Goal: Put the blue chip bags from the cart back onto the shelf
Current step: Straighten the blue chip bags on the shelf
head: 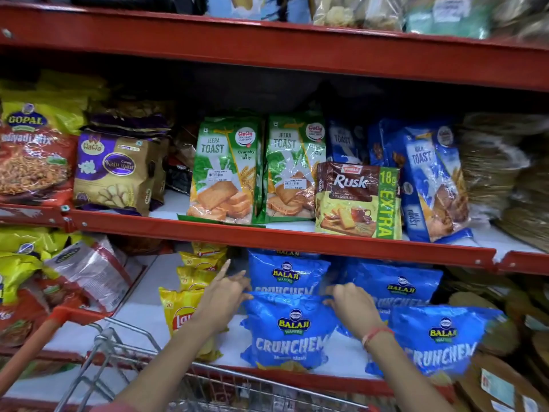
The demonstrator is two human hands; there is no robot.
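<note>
A blue Balaji Crunchem chip bag stands upright at the front of the lower shelf. My left hand pinches its top left corner and my right hand grips its top right corner. Behind it stand two more blue bags, and another blue bag leans at the front right. The wire cart is at the bottom left, its inside mostly out of view.
Yellow Lays bags stand just left of the blue ones. The red shelf edge above carries toast and rusk packs. Snack packets fill the left bay, flat brown packs the right. The cart's red handle juts out at the left.
</note>
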